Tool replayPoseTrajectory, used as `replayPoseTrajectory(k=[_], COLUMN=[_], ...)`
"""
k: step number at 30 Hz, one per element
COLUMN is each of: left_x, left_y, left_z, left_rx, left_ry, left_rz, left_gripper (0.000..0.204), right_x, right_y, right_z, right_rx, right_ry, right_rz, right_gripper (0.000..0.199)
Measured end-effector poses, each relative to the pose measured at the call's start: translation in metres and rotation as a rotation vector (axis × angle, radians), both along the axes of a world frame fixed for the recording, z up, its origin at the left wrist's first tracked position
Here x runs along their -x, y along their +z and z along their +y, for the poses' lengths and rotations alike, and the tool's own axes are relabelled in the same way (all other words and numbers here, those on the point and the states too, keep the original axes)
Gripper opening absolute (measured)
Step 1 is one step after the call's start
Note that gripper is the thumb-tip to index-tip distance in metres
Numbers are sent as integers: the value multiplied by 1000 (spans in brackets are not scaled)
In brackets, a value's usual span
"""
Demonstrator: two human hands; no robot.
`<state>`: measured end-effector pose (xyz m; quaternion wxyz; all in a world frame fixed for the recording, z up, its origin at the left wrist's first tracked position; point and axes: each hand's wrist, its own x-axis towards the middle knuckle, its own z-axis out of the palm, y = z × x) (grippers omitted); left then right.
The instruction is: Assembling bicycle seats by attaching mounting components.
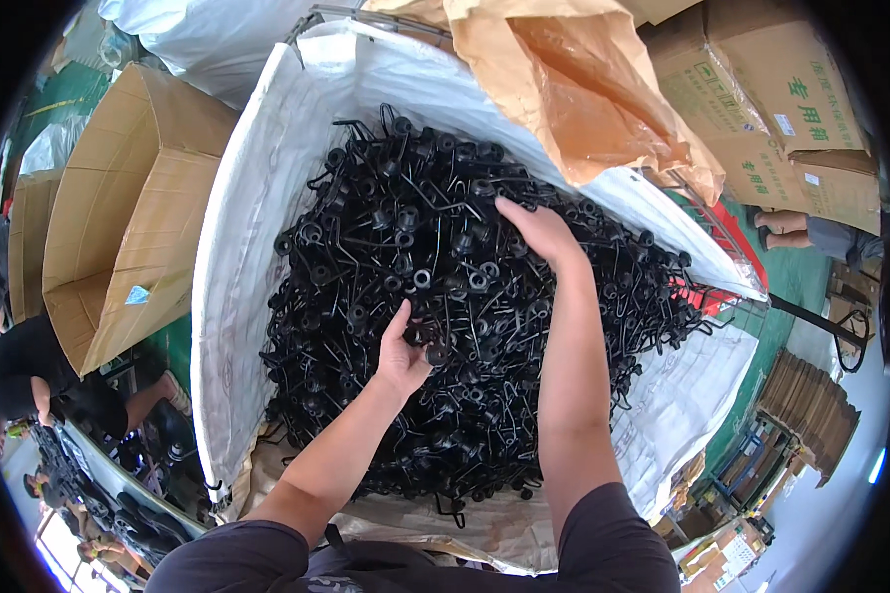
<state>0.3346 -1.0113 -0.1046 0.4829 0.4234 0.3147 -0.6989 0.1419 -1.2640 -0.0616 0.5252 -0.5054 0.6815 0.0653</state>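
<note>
A large heap of black bent-rod parts with round ring bushings fills a white woven sack in front of me. My left hand is over the near middle of the heap, thumb pointing up, fingers curled round a black bushing part. Farther off and to the right, my right hand reaches into the heap. Its fingers are bent in against the black parts, and the fingertips are partly hidden among them. What exactly it grips cannot be made out.
The white sack liner hangs over a wire cage's rim. Brown paper drapes over the far right edge. An open carton stands left, more cartons far right. Other people are at the left; a black handle is right.
</note>
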Motion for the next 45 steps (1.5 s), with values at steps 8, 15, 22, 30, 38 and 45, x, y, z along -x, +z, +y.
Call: replayPoseTrajectory(k=[8,15,22,30,38,45], left_x=[5,24,42,39,24,23], left_y=[-4,2,-25,-36,-26,-50], left_z=[15,4,-7,2,29,35], left_rx=[23,-25,29,19,27,32], left_ry=[154,194,241,223,163,61], left_rz=[158,187,152,263,202,195], left_gripper=[51,47,40,33,30,56], right_x=[3,11,2,12,15,37], right_y=[-68,-104,-98,-78,-38,-52], right_z=[-15,-22,-18,16,85,90], right_rx=[-4,26,77,227,227,396], right_ry=[8,-175,-253,-275,-413,-250], right_rz=[-46,-39,-40,-84,7,88], right_gripper=[117,109,97,73,49,26])
